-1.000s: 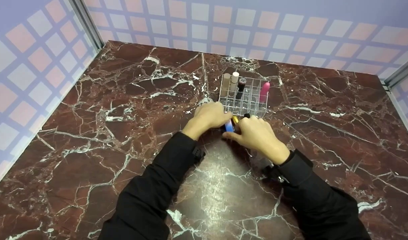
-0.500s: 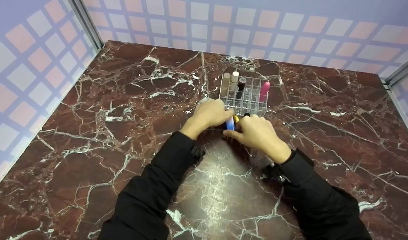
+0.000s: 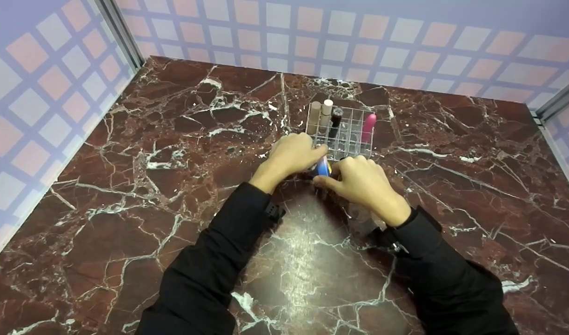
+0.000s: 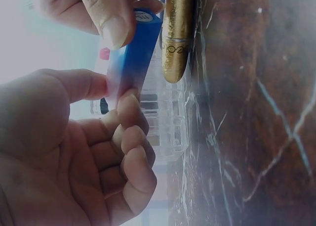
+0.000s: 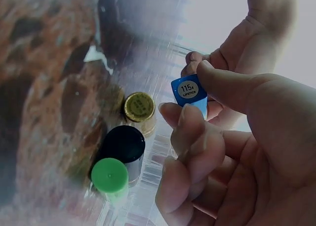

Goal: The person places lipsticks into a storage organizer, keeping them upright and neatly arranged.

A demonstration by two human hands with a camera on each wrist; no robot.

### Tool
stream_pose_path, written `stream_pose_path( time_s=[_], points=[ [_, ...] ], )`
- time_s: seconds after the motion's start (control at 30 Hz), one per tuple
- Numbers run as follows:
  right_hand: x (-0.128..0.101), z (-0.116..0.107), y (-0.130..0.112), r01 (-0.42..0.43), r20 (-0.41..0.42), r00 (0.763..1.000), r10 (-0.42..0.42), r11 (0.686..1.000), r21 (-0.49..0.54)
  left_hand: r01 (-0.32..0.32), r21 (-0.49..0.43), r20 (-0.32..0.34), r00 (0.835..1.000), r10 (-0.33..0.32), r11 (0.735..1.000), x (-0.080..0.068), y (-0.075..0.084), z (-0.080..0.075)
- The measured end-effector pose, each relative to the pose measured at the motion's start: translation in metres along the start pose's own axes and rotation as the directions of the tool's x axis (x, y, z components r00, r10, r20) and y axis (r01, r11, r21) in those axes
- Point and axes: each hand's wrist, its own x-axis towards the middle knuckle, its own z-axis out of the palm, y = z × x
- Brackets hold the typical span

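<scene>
We see both hands on the blue lipstick tube [image 3: 322, 166]: left hand [image 3: 291, 156] pinches one end, right hand [image 3: 361, 182] pinches the other with thumb and fingers. Just beyond our knuckles stands the clear organizer [image 3: 347, 135]; the gold tube [image 4: 177, 35] lies beside.

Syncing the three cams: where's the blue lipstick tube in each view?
Head: blue lipstick tube at centre, between the left hand and right hand.
Left wrist: upper middle, pinched at both ends.
Right wrist: its labelled end faces the camera, right of centre.
Shared landmark: gold tube beside it.
</scene>
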Motion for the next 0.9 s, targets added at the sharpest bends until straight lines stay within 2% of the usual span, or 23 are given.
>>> stream_pose_path(
  time_s=[0.57, 0.73, 0.9],
  points=[
    [0.0031, -0.0065, 0.0044, -0.004, -0.024, 1.000, 0.005, 1.000, 0.022, -0.014, -0.106, -0.050, 0.999, 0.009, 0.994, -0.0007, -0.0018, -0.0040],
    [0.0034, -0.0079, 0.0059, 0.002, -0.044, 0.999, -0.002, 1.000, 0.012, -0.041, -0.111, -0.083, 0.996, 0.032, 0.993, 0.0001, -0.0023, -0.0031],
    [0.0033, -0.0092, 0.0064, 0.009, -0.046, 0.999, -0.008, 1.000, 0.008, -0.069, -0.145, -0.068, 0.996, 0.059, 0.987, -0.0003, -0.0023, -0.0036]
  ],
)
